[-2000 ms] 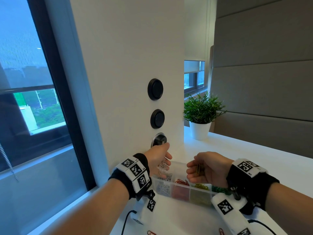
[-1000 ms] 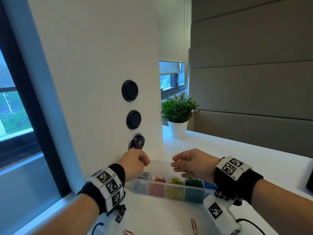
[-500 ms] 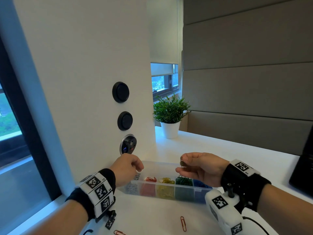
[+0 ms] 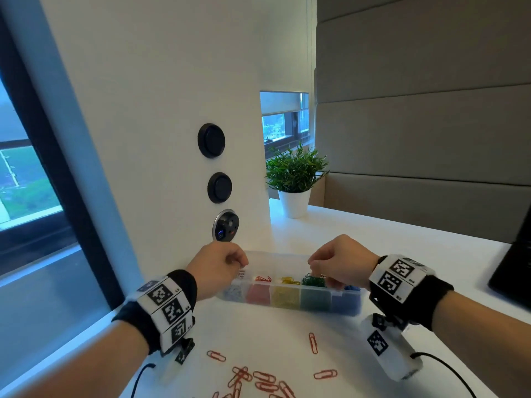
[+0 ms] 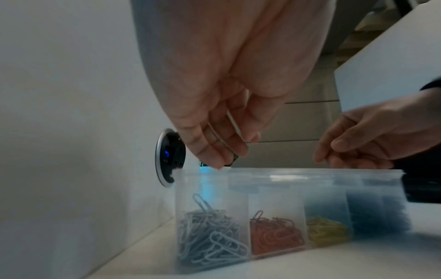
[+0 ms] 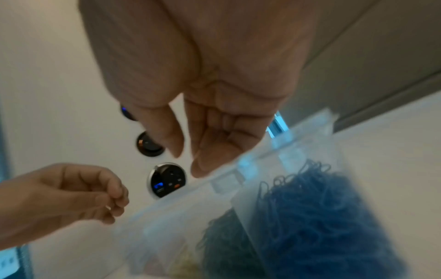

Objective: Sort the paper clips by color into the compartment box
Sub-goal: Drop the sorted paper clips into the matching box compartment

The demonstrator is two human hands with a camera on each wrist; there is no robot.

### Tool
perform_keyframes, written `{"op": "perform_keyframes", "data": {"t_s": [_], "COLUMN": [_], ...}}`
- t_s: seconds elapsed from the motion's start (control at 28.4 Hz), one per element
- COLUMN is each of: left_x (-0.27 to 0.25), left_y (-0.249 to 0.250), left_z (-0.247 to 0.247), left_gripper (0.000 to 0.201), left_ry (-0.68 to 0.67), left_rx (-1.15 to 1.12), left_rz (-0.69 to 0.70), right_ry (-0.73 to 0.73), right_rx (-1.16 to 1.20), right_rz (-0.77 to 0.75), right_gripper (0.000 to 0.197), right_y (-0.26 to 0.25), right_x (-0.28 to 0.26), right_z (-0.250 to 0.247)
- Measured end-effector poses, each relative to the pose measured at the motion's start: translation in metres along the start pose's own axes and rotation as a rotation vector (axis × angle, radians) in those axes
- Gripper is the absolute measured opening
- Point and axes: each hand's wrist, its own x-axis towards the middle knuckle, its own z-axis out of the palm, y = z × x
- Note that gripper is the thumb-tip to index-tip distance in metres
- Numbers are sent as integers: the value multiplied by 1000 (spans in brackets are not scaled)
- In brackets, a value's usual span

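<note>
On a white desk (image 4: 402, 254) against a white wall with round black sockets, the clear compartment box (image 4: 290, 300) holds sorted clips. My left hand (image 4: 215, 271) pinches white clips over its left end; my right hand (image 4: 342, 262) hovers loosely curled, empty. Red paper clips (image 4: 258, 377) lie nearer me, a potted plant (image 4: 296, 179) behind.

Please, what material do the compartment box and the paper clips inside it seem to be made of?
The compartment box looks like frosted translucent plastic: the colours inside show blurred through its walls. The white paper clips and the red ones look like bent wire with a matte coloured coating, probably plastic over metal. The metal itself is not visible.
</note>
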Motion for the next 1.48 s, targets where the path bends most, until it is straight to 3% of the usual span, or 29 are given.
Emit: {"op": "perform_keyframes", "data": {"t_s": [0.11,0.18,0.28,0.35,0.42,0.49,0.53,0.63,0.67,0.74,0.81,0.88,0.92,0.99,1.06,1.13,1.27,1.37,1.48], "left_x": [-37,-72,-119,-146,-164,-171,-171,-169,-168,-170,-171,-170,-171,-176,-184,-194,-198,-190,-183], "left_y": [4,4,-13,-33,-53,-58,-57,-41,-35,-25,-24,-32,-38,-49,-55,-58,-53,-39,-28], "left_z": [-16,-29,-44,-48,-40,-27,-20,0,4,5,-9,-34,-46,-59,-56,-43,-17,-4,7], "left_gripper": [16,19,84,123,129,118,113,98,94,87,81,78,74,68,73,90,110,117,115], "left_ry": [-72,-189,-554,-752,-811,-799,-784,-763,-766,-792,-817,-699,-614,-513,-582,-691,-766,-775,-756], "left_rx": [107,225,454,661,816,826,819,788,776,698,426,174,156,274,490,658,742,783,815], "left_rz": [70,52,-146,-217,-220,-227,-230,-202,-177,-118,-129,-225,-236,-266,-290,-271,-241,-215,-159], "right_ry": [47,-21,-367,-478,-446,-445,-456,-447,-456,-500,-517,-520,-523,-614,-721,-736,-747,-589,-451], "right_rx": [-210,-340,-540,-693,-831,-870,-877,-885,-887,-868,-781,-731,-729,-710,-708,-783,-756,-632,-741], "right_rz": [-244,-358,-219,-123,-131,-141,-148,-175,-184,-199,-187,-207,-242,-318,-333,-362,-323,-273,-113], "right_gripper": [19,24,68,89,121,158,154,90,82,75,68,61,58,56,59,59,69,70,86], "right_y": [0,5,13,20,21,17,13,-1,-6,-18,-31,-49,-59,-75,-78,-69,-49,-39,-21], "right_x": [-31,-53,-80,-90,-102,-105,-105,-108,-109,-111,-104,-86,-75,-58,-48,-53,-84,-107,-120], "right_z": [10,28,48,59,74,92,104,135,141,139,126,115,117,132,152,162,134,86,64]}}
